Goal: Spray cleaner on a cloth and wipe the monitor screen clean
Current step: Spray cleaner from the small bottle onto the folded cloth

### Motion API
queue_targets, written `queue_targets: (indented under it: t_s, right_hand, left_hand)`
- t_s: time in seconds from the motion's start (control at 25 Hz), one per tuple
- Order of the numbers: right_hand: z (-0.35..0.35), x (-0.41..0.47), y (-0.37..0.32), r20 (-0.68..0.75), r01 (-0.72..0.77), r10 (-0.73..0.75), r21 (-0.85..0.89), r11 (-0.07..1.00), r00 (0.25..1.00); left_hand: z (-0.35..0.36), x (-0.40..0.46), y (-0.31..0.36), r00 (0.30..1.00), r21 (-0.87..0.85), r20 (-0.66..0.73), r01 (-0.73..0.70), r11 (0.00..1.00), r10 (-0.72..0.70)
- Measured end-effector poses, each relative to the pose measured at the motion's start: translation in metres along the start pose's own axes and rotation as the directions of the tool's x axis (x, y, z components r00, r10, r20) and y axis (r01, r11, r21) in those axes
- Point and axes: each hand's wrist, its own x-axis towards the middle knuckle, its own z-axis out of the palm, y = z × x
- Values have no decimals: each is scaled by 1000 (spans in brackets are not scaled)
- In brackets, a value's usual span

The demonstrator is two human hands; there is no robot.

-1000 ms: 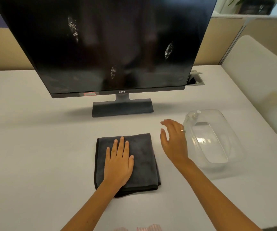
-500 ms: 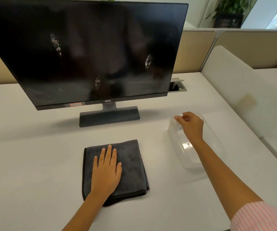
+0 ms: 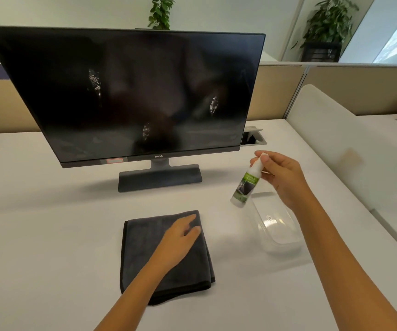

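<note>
A black monitor (image 3: 130,91) stands on the white desk, its dark screen marked by three whitish smudges. In front of it lies a folded dark grey cloth (image 3: 145,237). My left hand (image 3: 178,240) rests flat on the cloth's right part, fingers together. My right hand (image 3: 281,175) holds a small clear spray bottle (image 3: 246,185) with a green label by its white top, lifted above the desk to the right of the cloth. The bottle hangs tilted, its base toward the cloth.
A clear plastic container (image 3: 276,225) sits on the desk (image 3: 37,223) under my right forearm. A cable hatch (image 3: 252,137) opens behind the monitor's right corner. A white divider panel (image 3: 336,144) runs along the desk's right side. Beige partitions and potted plants stand behind.
My right hand reached into the clear container, took the spray bottle and lifted it out. My left hand stayed on the cloth. The view has tilted up.
</note>
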Motion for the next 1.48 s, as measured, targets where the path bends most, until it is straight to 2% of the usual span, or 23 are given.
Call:
queue_targets:
  t_s: [0.08,0.2,0.4,0.52,0.84,1.08,1.48]
  right_hand:
    - [17,-9,3,73,-68,62,85,994,995]
    - [42,-20,12,150,-155,134,136,979,980]
    - [66,-35,29,237,-253,201,215,943,951]
    - [73,-38,31,297,-311,234,249,917,926]
    - [93,-41,33,276,-314,242,256,914,930]
    - [89,-44,34,444,-419,260,310,854,858]
    - [96,-49,41,357,-344,243,253,904,902]
  left_hand:
    - [1,-10,24,992,-280,108,-32,959,65]
    - [6,-20,40,981,-475,161,-21,880,110]
    - [10,-34,38,996,-517,45,-43,855,77]
    - [6,-41,31,995,-556,72,-14,831,65]
    - [0,-51,18,988,-656,126,11,755,94]
    - [-3,-55,6,976,-732,182,50,679,124]
    - [-7,-57,-2,982,-752,164,62,656,96]
